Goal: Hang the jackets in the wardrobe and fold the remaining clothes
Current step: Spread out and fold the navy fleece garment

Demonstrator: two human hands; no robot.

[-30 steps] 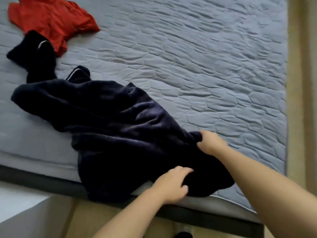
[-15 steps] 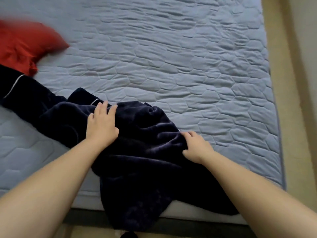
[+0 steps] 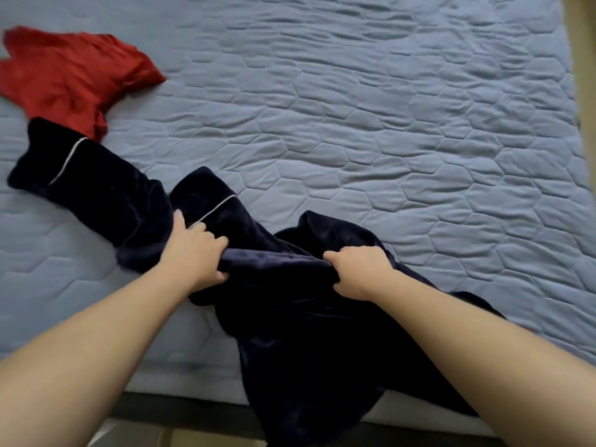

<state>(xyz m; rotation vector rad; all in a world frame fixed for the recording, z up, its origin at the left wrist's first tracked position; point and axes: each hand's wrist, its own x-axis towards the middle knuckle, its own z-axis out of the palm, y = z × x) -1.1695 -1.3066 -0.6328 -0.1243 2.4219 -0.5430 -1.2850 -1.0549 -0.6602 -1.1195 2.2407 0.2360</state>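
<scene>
the left hand (image 3: 196,253) and right hand (image 3: 358,272) grip one navy garment (image 3: 306,333) on the bed (image 3: 387,140), fingers (image 3: 216,241) curled tight round bunched cloth, one fistful each. both bare arms reach forward, hands near each other. the garment's lower part hangs over the bed's near edge. one red garment (image 3: 71,79) lies crumpled at far left.

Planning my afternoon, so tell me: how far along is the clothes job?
Nothing in view looks folded or hung yet. In hand: the left hand and right hand both grip the bunched navy garment, which hangs partly over the bed edge. Left to do: that one and the crumpled red garment beside it.
</scene>
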